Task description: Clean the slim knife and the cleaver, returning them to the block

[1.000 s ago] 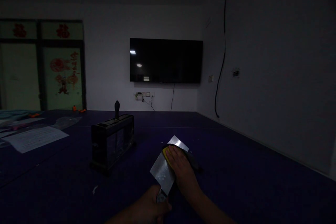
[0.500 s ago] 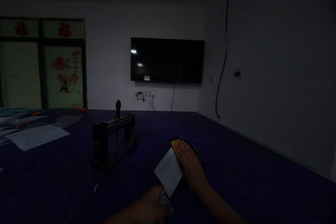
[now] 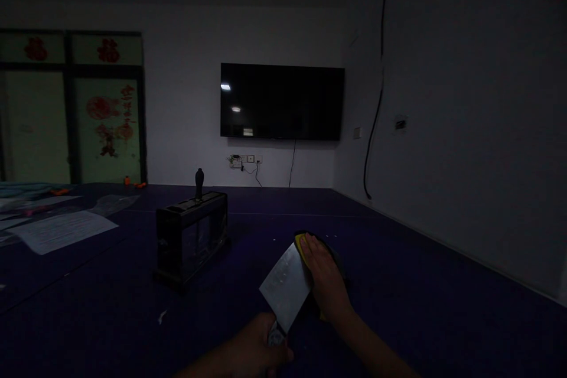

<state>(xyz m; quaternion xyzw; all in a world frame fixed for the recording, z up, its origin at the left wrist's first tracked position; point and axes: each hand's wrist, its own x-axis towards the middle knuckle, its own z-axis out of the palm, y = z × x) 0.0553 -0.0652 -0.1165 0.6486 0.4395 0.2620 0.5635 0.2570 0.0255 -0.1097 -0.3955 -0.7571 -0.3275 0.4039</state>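
My left hand (image 3: 259, 345) is closed around the handle of a cleaver (image 3: 287, 286), low in the middle of the view. Its broad, pale metal blade points up and away from me, with a few small spots on the face. A yellow cloth (image 3: 302, 248) is under my right hand (image 3: 328, 280), whose fingers press it by the upper right edge of the blade. Another bit of yellow shows below that palm. Behind the right hand lies a dark rounded thing (image 3: 337, 257), mostly hidden and too dark to name.
A black knife block (image 3: 190, 239) with one dark handle (image 3: 199, 182) sticking up stands left of the cleaver on the dark blue surface (image 3: 248, 230). Paper sheets (image 3: 64, 230) and clear plastic lie at far left. A small white scrap (image 3: 162, 316) lies nearer me.
My right hand and the yellow cloth have shifted slightly to the right along the blade's edge, and more yellow shows under the palm. The left hand and cleaver stay almost still.
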